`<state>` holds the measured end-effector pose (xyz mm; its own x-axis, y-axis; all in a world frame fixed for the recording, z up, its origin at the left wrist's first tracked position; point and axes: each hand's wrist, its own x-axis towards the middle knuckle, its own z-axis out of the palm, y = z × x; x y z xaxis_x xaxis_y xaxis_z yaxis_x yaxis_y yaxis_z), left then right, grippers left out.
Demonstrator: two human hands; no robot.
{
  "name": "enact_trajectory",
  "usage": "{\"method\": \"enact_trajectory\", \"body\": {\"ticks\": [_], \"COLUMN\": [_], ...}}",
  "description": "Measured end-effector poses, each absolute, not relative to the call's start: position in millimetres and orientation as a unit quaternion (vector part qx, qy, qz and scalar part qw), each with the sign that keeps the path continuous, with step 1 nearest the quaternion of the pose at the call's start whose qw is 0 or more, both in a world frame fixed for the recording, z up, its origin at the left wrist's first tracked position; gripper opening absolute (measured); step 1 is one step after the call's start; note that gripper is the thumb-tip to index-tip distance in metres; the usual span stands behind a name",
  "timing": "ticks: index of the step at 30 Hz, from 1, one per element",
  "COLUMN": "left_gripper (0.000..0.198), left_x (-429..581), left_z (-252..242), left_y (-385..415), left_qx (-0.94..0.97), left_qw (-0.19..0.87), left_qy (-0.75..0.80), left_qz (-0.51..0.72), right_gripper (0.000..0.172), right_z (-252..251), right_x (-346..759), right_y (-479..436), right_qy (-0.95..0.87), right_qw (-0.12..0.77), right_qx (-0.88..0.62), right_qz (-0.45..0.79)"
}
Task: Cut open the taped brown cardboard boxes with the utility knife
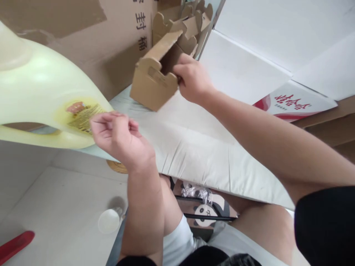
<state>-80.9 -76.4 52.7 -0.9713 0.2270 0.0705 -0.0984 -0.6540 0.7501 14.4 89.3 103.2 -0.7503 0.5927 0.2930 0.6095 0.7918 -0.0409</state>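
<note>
My right hand (192,78) is closed on the edge of a small brown cardboard box (153,85), which is tilted with its open top facing up and right. The box has wavy cut edges and hangs over a pale cloth-covered surface (194,147). Lower left, my left hand (119,137) is curled closed, and nothing shows between its fingers. It is in front of a big pale yellow jug (47,85) with a printed label, overlapping the jug's edge in view; whether they touch I cannot tell.
More cut cardboard boxes (191,26) stand at the back, beside a large taped carton (83,48). White panels (249,55) rise at right. On the floor are a white cup (108,221) and a red object (16,245). A panda-patterned item (206,212) sits below the surface's front edge.
</note>
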Motion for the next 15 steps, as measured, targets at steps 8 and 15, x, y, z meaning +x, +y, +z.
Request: {"method": "enact_trajectory", "body": {"ticks": [8,15], "left_gripper": [0.018,0.049], "left_x": [-57,21], "left_z": [40,39], "left_y": [-71,-69], "left_qx": [0.296,0.628], "left_qw": [0.230,0.325], "left_qy": [0.471,0.445], "left_qz": [0.799,0.549], "right_gripper": [0.027,0.023], "right_z": [122,119], "right_x": [227,301], "right_y": [-37,-112], "right_qy": [-0.969,-0.962], "right_qw": [0.193,0.183], "right_qx": [-0.153,-0.204], "right_qz": [-0.031,-0.009]}}
